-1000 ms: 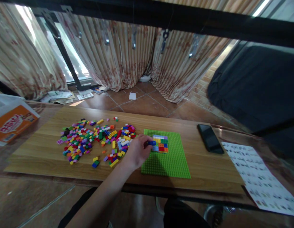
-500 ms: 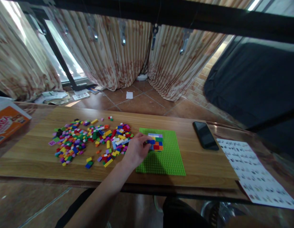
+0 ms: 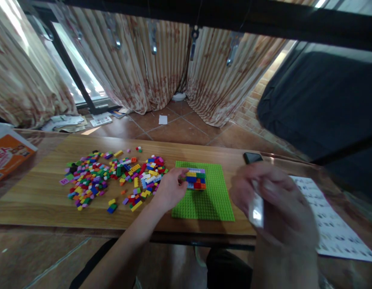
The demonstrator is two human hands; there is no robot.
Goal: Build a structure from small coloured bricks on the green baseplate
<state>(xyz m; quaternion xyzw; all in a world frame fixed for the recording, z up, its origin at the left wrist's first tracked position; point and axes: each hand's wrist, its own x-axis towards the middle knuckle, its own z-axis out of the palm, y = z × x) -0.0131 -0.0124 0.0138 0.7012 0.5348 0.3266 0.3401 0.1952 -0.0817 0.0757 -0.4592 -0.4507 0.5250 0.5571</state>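
Observation:
My left hand (image 3: 173, 188) is at the left edge of a small assembled block of colored toy bricks (image 3: 198, 180), thumb and index finger apart. Whether the fingertips touch the block I cannot tell. This block, with blue, yellow, red, orange and green bricks, sits on a green studded baseplate (image 3: 210, 206). My right hand (image 3: 276, 204) is raised close to the camera right of the baseplate, blurred. Its fingers are closed around a pale, shiny strip-like thing (image 3: 257, 208) whose kind I cannot make out.
Many loose colored bricks (image 3: 89, 176) are spread over the left of the wooden board (image 3: 204, 150). A black phone (image 3: 252, 157) lies partly behind my right hand. A printed sheet (image 3: 330, 228) is at the right, an orange-and-white package (image 3: 11, 154) at far left.
My right hand has come up into view from the lower right, holding the pale strip. The left hand's fingers have drawn back slightly to the left, uncovering more of the block.

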